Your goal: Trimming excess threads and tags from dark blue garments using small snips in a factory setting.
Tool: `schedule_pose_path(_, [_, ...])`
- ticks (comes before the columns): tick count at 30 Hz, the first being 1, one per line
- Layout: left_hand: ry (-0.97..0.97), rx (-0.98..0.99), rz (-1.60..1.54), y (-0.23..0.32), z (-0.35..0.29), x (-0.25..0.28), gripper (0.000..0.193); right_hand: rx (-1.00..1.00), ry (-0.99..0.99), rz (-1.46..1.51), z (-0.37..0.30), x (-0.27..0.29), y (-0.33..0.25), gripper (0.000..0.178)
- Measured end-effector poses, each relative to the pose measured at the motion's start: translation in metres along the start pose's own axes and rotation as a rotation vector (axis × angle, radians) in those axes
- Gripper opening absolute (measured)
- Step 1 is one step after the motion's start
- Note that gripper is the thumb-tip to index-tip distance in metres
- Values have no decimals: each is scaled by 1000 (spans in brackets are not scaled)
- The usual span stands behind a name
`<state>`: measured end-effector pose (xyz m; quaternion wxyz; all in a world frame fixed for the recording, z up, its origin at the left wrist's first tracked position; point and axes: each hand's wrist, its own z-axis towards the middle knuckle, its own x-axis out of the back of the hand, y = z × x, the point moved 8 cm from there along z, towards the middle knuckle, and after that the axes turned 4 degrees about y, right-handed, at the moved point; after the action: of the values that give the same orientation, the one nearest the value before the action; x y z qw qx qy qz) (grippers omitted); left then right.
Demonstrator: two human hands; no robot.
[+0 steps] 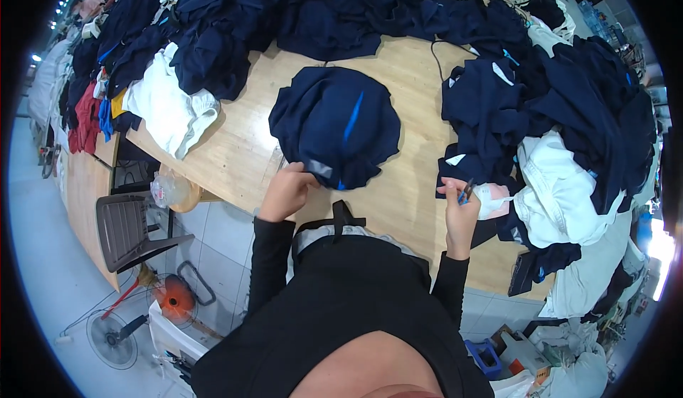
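A bunched navy garment (pixel 334 124) with a bright blue stripe lies on the wooden table in front of me. My left hand (pixel 288 190) pinches its near edge beside a small grey patch (pixel 320 168). To the right, my right hand (pixel 459 211) is closed around a small pair of thread snips (pixel 467 191) with blue on them, their dark tips pointing up and away. That hand is apart from the garment, close to a pale pink and white piece (pixel 492 200) at the edge of the right pile.
Navy garments (pixel 491 99) and white cloth (pixel 562 188) are heaped on the right. More navy clothing (pixel 320 17) lines the far side, with a white garment (pixel 171 103) at left. A grey chair (pixel 128 227) and fans (pixel 112 340) stand left of the table (pixel 235 135).
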<state>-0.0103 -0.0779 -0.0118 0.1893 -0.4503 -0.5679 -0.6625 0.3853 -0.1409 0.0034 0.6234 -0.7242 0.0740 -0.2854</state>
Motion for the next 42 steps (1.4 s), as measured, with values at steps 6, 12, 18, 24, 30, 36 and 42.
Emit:
schedule_pose_path(6, [441, 173, -360, -3, -6, 29, 36, 259, -512, -96, -3, -117, -43, 27])
schedule_pose_path(12, [220, 25, -126, 17, 15, 17, 59, 595, -640, -505, -33, -170, -14, 22])
schedule_pose_path(18, [455, 35, -124, 4, 0, -18, 46, -187, -656, 292, -30, -124, -30, 15])
schedule_pose_path(24, [554, 215, -1105, 26, 18, 19, 23, -710, -238, 1105, -25, -111, -47, 22])
schedule_pose_path(30, [174, 741, -2209, 15, 17, 4, 30, -873, -479, 1041, -20, -82, -52, 27])
schedule_pose_path(36, [59, 471, -2328, -5, -1, 15, 31, -411, -489, 834, -20, -37, -65, 18])
schedule_pose_path(42, [226, 159, -2316, -9, -8, 32, 44, -323, -257, 804, -23, -31, -94, 9])
